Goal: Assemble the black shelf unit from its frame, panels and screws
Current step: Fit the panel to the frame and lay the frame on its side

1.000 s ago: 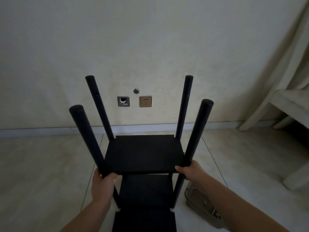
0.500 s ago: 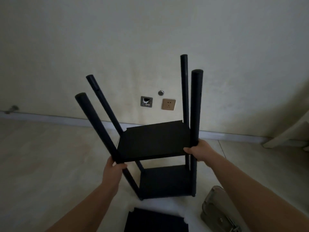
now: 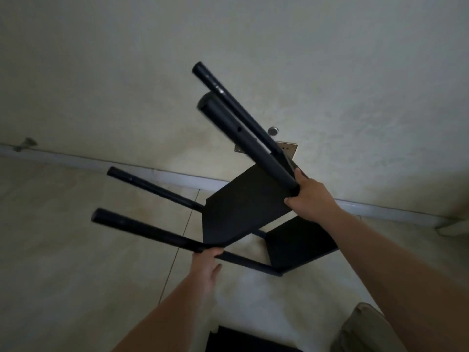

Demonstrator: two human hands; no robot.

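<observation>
Both grips clamp poles of the shelf unit [image 3: 243, 212], left hand [image 3: 205, 265] below, right hand [image 3: 308, 196] above; two panels fitted, spare panel [image 3: 251, 342] apparently pending

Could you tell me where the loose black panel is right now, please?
In the head view the loose black panel lies at the bottom edge, below the lifted shelf unit, between the person's forearms.

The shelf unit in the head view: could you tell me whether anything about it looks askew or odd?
Yes: the shelf unit is tipped steeply to the left in mid-air, its posts slanting rather than upright. The left hand grips a lower post, the right hand an upper one. No damage shows.
</observation>
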